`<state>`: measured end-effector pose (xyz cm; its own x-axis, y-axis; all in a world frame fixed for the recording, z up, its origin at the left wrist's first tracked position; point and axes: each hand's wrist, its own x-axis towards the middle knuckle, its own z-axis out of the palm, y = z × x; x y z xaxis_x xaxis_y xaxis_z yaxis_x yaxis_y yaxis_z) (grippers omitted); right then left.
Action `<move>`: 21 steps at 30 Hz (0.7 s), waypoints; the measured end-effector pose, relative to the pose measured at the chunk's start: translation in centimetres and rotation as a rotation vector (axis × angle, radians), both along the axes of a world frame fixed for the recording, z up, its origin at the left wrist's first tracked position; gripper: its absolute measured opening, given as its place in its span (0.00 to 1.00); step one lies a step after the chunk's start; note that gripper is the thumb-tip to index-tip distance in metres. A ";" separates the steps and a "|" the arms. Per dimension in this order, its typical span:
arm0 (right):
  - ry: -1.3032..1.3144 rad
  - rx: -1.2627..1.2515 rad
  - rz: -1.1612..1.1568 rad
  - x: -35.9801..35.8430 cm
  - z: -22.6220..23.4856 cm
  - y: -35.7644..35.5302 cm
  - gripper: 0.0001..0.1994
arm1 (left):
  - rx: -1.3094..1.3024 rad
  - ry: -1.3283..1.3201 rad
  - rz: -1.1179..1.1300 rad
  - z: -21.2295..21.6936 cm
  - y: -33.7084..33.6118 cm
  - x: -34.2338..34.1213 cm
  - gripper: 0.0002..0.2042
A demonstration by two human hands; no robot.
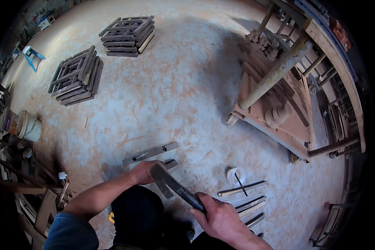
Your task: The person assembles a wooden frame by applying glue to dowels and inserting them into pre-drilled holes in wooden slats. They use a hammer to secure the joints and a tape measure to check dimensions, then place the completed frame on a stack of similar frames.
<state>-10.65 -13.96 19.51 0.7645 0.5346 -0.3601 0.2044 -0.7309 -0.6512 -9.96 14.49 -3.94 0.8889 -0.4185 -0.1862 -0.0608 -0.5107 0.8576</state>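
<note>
The right hand [221, 216] has its fingers wrapped tight round the dark handle of a hatchet [167, 180], whose flat grey metal head sits beside the left hand [141, 173]. The left fingers curl over a short wooden piece [171, 163] on the dusty concrete floor [187, 96]. A long grooved wooden strip [150, 153] lies just beyond.
</note>
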 end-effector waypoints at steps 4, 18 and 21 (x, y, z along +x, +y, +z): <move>-0.031 0.066 -0.005 -0.3 -0.2 -0.4 0.18 | -0.114 -0.033 0.065 0.3 -0.3 -0.3 0.14; -0.045 -0.089 0.073 0.1 -1.8 -0.2 0.18 | 0.002 -0.036 0.004 0.4 -0.3 0.1 0.17; -0.073 0.010 0.050 0.2 -0.8 -0.2 0.18 | -0.051 -0.071 0.011 2.0 -0.4 0.4 0.16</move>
<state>-10.42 -14.13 18.68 0.7608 0.5761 -0.2989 0.2877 -0.7121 -0.6404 -9.60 14.11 -1.93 0.9036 -0.4162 -0.1011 -0.1170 -0.4671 0.8764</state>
